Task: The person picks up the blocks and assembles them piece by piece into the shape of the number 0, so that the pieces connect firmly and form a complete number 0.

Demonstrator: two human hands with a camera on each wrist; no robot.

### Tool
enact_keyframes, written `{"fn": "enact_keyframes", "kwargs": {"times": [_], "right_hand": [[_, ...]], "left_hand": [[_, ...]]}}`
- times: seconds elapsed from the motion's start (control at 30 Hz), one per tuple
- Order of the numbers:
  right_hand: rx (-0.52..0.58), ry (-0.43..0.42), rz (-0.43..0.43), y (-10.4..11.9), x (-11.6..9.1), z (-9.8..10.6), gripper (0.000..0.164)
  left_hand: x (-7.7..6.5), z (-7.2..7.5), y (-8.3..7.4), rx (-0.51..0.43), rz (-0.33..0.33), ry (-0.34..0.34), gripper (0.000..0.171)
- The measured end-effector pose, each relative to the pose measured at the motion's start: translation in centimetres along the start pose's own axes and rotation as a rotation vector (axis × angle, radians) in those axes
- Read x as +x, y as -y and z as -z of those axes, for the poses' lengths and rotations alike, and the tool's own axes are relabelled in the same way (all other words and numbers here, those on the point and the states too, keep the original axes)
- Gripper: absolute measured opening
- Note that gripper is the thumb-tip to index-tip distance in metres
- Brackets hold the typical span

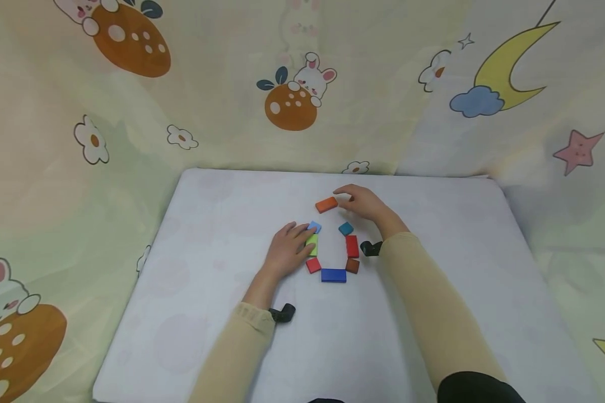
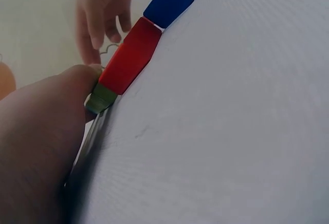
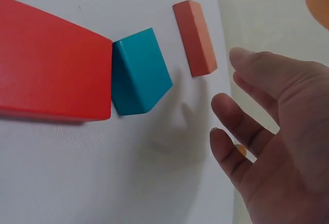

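My left hand (image 1: 287,246) lies over the left side of a ring of coloured wooden blocks. Its fingers are spread, touching the lime green block (image 1: 312,240) and the light blue block (image 1: 315,226), partly hiding both. In the left wrist view the thumb rests against the green block (image 2: 102,98). My right hand (image 1: 363,204) hovers with loosely bent, parted fingers just right of the orange block (image 1: 326,205), holding nothing. That orange block (image 3: 195,39) lies at the far end, apart from the teal block (image 3: 144,72).
The near end of the ring has a small red block (image 1: 313,265), a long blue block (image 1: 334,275) and a brown block (image 1: 352,266). A larger red block (image 1: 352,246) stands on the right side. All lie on a white table (image 1: 206,252) before a printed cloth backdrop (image 1: 222,95).
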State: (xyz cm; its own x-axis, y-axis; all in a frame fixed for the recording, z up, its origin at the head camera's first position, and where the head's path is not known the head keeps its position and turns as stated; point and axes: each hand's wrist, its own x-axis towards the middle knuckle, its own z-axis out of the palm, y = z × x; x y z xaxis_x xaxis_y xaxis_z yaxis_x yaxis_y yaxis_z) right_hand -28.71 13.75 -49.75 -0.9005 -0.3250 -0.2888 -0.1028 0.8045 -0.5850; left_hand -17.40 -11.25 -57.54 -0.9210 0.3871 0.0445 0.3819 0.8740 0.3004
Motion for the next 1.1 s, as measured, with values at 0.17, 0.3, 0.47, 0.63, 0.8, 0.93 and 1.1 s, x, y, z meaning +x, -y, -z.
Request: {"fn": "enact_keyframes", "kwargs": {"times": [0.17,0.3,0.47,0.63,0.8,0.93,1.1], "right_hand": [[-0.028,0.043,-0.004,0.2,1.2,-0.4,0.047],[-0.039,0.052,-0.001,0.3,1.8,-1.0,0.05],[-0.12,0.018,0.032,0.2,2.1,-2.1,0.048],[-0.162,-0.027,0.049,0.0,2.1,-2.5,0.043],[-0.164,-0.052,0.059,-0.4,2.2,-2.4,0.039],[-0.138,-0.051,0.047,-0.6,2.2,-2.4,0.038],[-0.089,-0.039,0.032,-0.4,1.8,-2.3,0.04]], "left_hand": [[0.0,0.2,0.0,0.002,0.002,-0.006,0.054],[-0.1,0.3,-0.1,-0.001,0.001,-0.013,0.054],[-0.1,0.3,-0.1,-0.014,0.0,-0.018,0.054],[0.1,0.1,0.0,0.003,-0.006,0.007,0.055],[0.3,-0.1,0.0,0.025,-0.015,0.011,0.055],[0.3,0.0,-0.1,0.035,-0.011,0.015,0.055],[0.1,0.4,-0.2,0.025,-0.003,0.018,0.054]]}}
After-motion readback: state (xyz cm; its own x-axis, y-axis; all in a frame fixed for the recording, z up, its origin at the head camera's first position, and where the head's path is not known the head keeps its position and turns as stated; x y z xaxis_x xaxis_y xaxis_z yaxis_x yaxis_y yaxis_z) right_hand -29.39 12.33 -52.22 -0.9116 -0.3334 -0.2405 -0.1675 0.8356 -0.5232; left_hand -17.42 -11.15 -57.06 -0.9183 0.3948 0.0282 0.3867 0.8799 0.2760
